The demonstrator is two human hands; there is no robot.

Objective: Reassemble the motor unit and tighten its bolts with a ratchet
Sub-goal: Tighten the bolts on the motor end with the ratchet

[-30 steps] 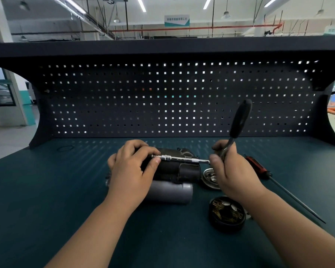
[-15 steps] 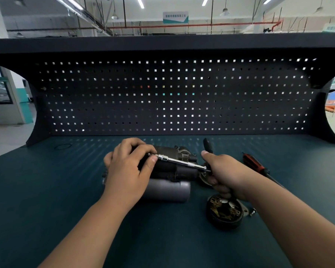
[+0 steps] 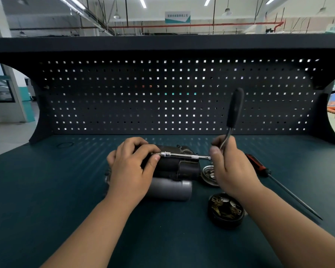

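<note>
Teal benchtop [image 3: 46, 190] under both hands, black perforated pegboard [image 3: 162, 93] behind it. Dark cast-metal motor unit [image 3: 182, 169] with a grey steel cylinder lies on its side on the bench, under and just right of our left hand [image 3: 132, 171]. Left hand is closed: fingers curl over the top of the housing, and thumb and forefinger pinch the socket end of the chrome ratchet [image 3: 184, 155]. Its extension bar runs level across the top of the motor unit, from left thumb to right hand [image 3: 232, 167]. Right hand is closed on the ratchet at the head end, fingers wrapped where bar meets handle. The black rubber handle stands up and away from that hand, tilted slightly right, seen against the pegboard.

Round silver metal disc part [image 3: 208, 174] sits on the bench between the motor unit and our right hand, partly hidden by the hand. Round black end cap with brass fittings inside [image 3: 225, 211] lies open side up, just below the right wrist, apart from the motor unit. Red-and-black-handled screwdriver with a long dark shaft [image 3: 257, 164] lies right of the right hand, tip pointing toward us. Thin black ring [image 3: 65, 145] lies well left of the left hand, near the pegboard foot.
</note>
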